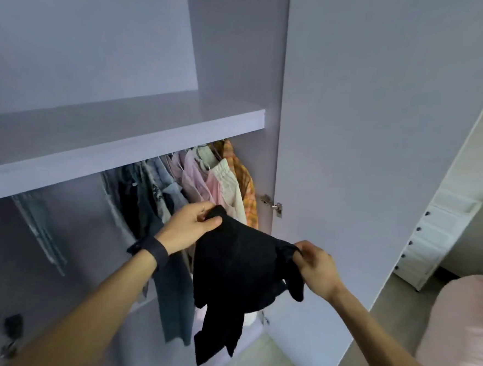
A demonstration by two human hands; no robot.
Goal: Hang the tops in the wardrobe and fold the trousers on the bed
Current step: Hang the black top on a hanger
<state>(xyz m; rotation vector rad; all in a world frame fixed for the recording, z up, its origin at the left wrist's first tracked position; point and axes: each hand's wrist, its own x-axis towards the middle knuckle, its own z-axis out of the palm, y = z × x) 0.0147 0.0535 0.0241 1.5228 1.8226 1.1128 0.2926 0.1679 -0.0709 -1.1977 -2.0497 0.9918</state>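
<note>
left hand (186,230), right hand (316,266) round black top (234,271)

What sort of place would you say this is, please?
Probably a home bedroom: an open wardrobe with hanging clothes, a white chest of drawers, and what looks like a pink bed.

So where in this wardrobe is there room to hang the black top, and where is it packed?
Free for the black top: the stretch under the shelf between the metal rack and the dark hanging clothes. Packed: from there to the orange checked shirt by the hinge. The shelf top looks bare.
</note>
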